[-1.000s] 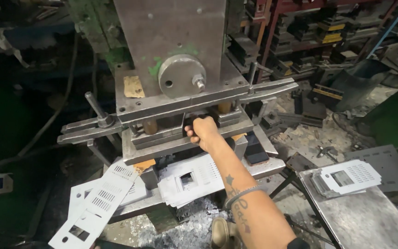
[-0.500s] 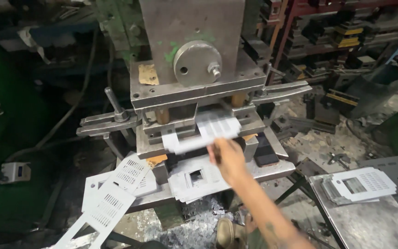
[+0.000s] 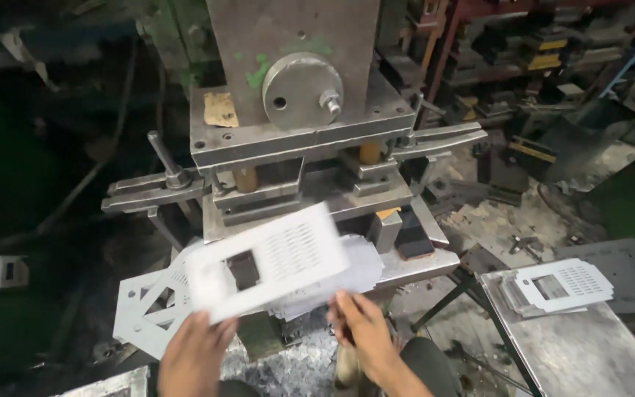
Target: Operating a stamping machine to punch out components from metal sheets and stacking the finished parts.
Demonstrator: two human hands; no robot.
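We hold one white perforated metal plate (image 3: 266, 261) flat in front of the press (image 3: 295, 110), tilted up toward two o'clock. Our left hand (image 3: 194, 356) grips its near-left corner at seven o'clock, fingers curled under the edge and closed on it. Our right hand (image 3: 361, 331) sits at five o'clock of the plate, fingers spread loosely; whether they touch the plate's edge we cannot tell, since the plate is blurred.

The plate's far edge hangs just short of the press bed (image 3: 413, 265), with open air between it and the die slot above. Below it lies a pile of like plates (image 3: 361, 268) on the bed, too fanned to count. At eight o'clock one larger punched sheet (image 3: 137, 312) leans off the bed. At three o'clock, well apart, a steel table (image 3: 589, 353) carries one small stack of plates (image 3: 556, 287), with bare room along its near side. One lever (image 3: 162, 158) rises at ten o'clock.
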